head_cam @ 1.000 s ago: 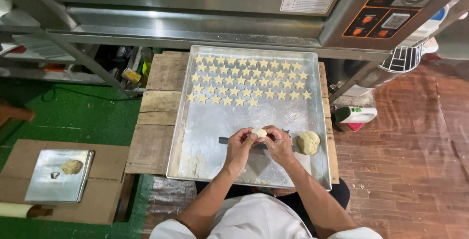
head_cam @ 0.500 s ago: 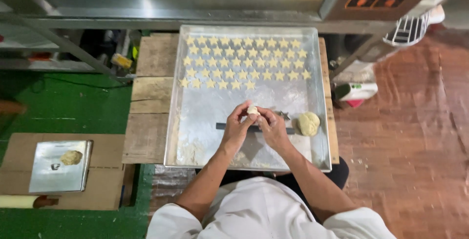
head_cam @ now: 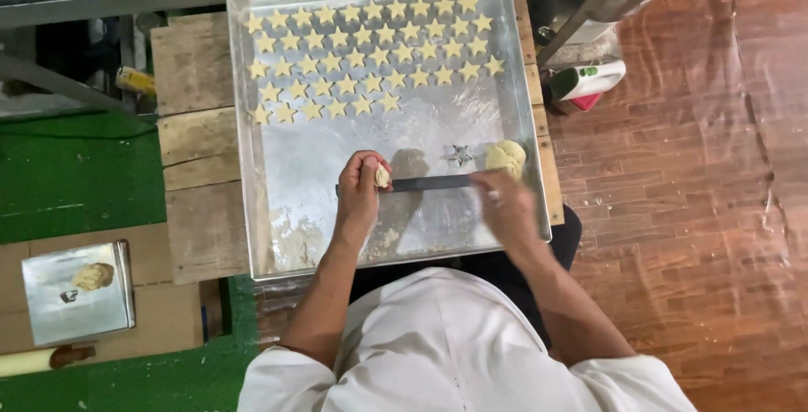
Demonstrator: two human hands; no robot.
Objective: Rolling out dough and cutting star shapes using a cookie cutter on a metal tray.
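Observation:
A large metal baking tray (head_cam: 278, 185) lies on a wooden bench, with several rows of small star-shaped dough pieces (head_cam: 370, 50) in its far half. My left hand (head_cam: 360, 189) is closed around a small piece of dough (head_cam: 382, 176) over the tray's middle. My right hand (head_cam: 505, 202), blurred, is at the right end of a long dark flat strip (head_cam: 429, 183) lying across the tray; whether it grips the strip is unclear. A lump of dough (head_cam: 505, 158) sits just beyond that hand. A small metal star cutter (head_cam: 459, 154) rests beside the lump.
The wooden bench (head_cam: 198, 151) stands on a green floor at left and brown tiles at right. A smaller tray with a dough lump (head_cam: 80, 290) rests on cardboard at lower left, a rolling pin (head_cam: 34, 361) below it. Oven front runs along the top.
My hands have parted: the left keeps the small dough piece, the right has moved rightward toward the dough lump. The star cutter now shows on the tray. The camera has shifted closer.

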